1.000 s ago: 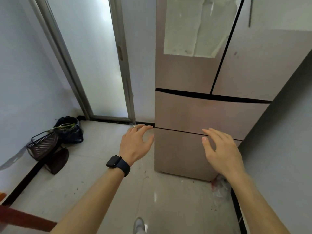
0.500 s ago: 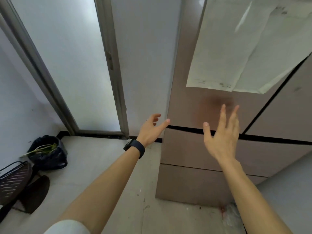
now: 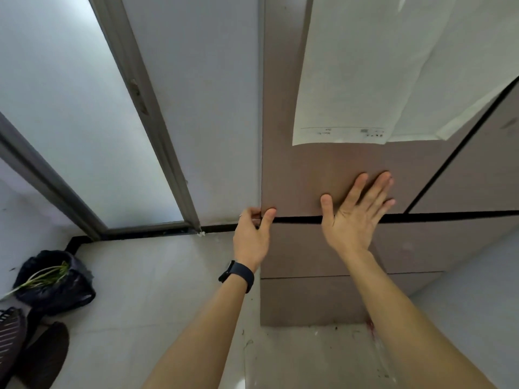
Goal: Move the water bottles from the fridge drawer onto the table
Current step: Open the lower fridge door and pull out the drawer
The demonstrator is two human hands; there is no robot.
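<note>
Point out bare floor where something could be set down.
Bare floor runs from the black bag to the fridge base, up to the door sill. The lower left is crowded: bag, basket, a dark object.

Black bag (image 3: 56, 287) near frosted door (image 3: 70, 122)

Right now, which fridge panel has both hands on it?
The upper left door, the one with the paper: the left hand pinches its bottom corner, the right hand lies flat on it.
</note>
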